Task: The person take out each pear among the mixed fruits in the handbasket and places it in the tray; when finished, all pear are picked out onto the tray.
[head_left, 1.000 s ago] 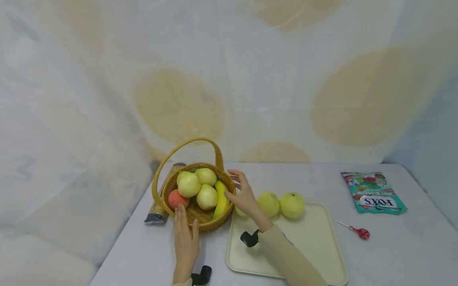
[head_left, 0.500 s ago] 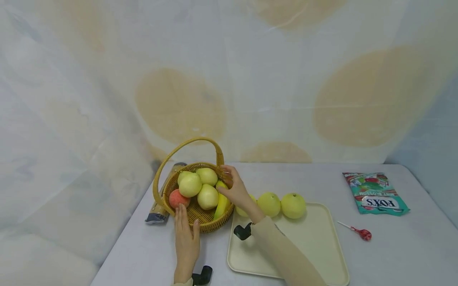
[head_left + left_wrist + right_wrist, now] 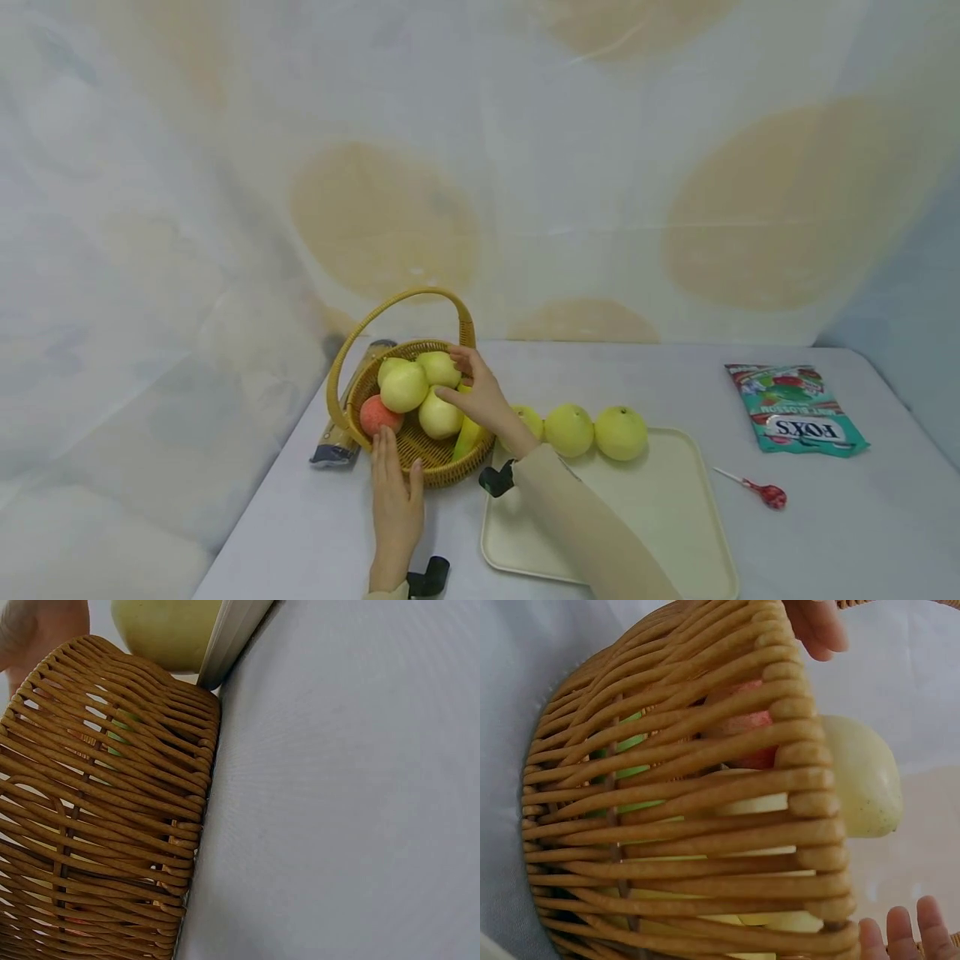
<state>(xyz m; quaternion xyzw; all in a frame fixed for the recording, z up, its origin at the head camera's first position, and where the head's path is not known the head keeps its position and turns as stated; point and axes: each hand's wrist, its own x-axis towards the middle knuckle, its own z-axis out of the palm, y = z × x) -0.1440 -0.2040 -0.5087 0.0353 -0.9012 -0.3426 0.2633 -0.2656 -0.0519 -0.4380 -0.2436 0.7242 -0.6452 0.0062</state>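
R grip [image 3: 480, 400] held over R side of basket [image 3: 442, 477], fingers spread, thumb apart, nr pale green fruits [image 3: 405, 387]; contact can't be told. L grip [image 3: 397, 504] set at basket's near L side, fingers straight & tog., tips by red fruit [image 3: 381, 415]. In basket, approx. 4 pale green fruits seen piled, w/ banana [image 3: 468, 437] on R, partly hidden by R grip. Long packet [image 3: 334, 443] partly covered by basket, L. To R, tray [image 3: 652, 508] set on counter [image 3: 810, 542], 3 yellow-green fruits [image 3: 570, 430] lined up toward its back. Farther R: lollipop [image 3: 771, 497] & teal bag [image 3: 798, 412] marked FOX'S, laid flat.
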